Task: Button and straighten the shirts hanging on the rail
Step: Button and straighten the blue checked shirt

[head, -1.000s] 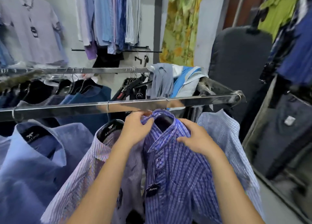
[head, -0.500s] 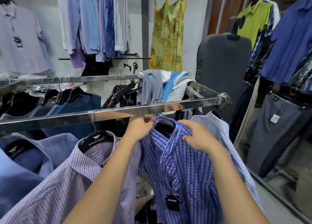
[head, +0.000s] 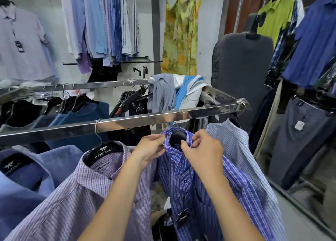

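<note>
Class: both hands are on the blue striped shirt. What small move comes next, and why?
Probably close the collar of the blue striped shirt and fasten its top button: the left hand and right hand each pinch one collar side, and it gapes over the black hanger.

Bare forearms (head: 116, 195), bare left hand (head: 149, 149), bare right hand (head: 201, 151).

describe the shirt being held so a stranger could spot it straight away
Find the shiny metal rail across the middle. Near its right end hangs the deep blue striped shirt, collar pinched by the left hand and right hand. It is darker than the lilac checked shirt and pale checked shirt flanking it.
</note>
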{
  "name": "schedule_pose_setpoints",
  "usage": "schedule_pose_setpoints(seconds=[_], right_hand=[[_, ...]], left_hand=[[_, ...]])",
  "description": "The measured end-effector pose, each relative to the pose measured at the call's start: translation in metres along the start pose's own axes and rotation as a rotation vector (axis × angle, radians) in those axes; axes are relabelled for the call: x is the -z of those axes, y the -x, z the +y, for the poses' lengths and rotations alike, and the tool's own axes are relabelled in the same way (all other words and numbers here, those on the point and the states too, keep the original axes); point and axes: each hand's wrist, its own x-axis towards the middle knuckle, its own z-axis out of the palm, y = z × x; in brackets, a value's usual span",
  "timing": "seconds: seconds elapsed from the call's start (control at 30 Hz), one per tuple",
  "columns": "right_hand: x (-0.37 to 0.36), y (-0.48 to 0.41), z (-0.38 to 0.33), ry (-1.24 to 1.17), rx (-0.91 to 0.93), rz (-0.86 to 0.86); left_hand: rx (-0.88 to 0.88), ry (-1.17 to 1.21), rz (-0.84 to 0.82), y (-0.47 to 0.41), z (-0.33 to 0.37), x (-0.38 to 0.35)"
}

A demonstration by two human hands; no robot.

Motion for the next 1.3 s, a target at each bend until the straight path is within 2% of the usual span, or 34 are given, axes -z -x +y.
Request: schedule_pose_setpoints(seconds=[0.13,0.23,0.37,0.47,0.63,0.8,0.9,0.97,1.03,1.2,1.3], right_hand=[[0.001,-0.002,0.004,0.017,-0.027,-0.023],[0.000,-0.003,0.009,-0.059,-0.043,-0.011],[0.006,-0.011,0.018,-0.126,-0.038,0.003],[0.011,-0.022,0.025,-0.159,-0.012,-0.023],[0.004,-0.020,0.028,-0.204,0.144,-0.061],[0.008,-0.018,0.023,-0.106,0.166,0.006],[0.011,-0.018,0.025,-0.165,0.156,-0.003],[0.014,-0.019,0.031,-0.190,0.138,-0.050],[0.017,-0.019,0.037,-0.117,0.119,-0.122],[0.017,-0.020,0.041,-0.129,0.078,-0.224],[0.013,-0.018,0.044,-0.200,0.059,-0.270]], left_hand=[[-0.048,-0.199,0.054,0.000,-0.010,-0.002],[-0.049,-0.264,0.147,-0.002,-0.016,-0.003],[-0.147,-0.396,0.262,0.000,-0.015,0.005],[-0.262,-0.496,0.254,0.002,-0.006,0.006],[-0.492,-0.593,0.171,0.000,0.012,-0.010],[-0.471,-0.634,0.255,-0.012,0.017,-0.024],[-0.522,-0.644,0.279,-0.010,0.015,-0.026],[-0.572,-0.697,0.292,-0.006,0.013,-0.023],[-0.618,-0.724,0.313,-0.003,0.010,-0.021],[-0.599,-0.717,0.361,0.001,0.007,-0.020],[-0.659,-0.741,0.504,0.017,0.009,-0.030]])
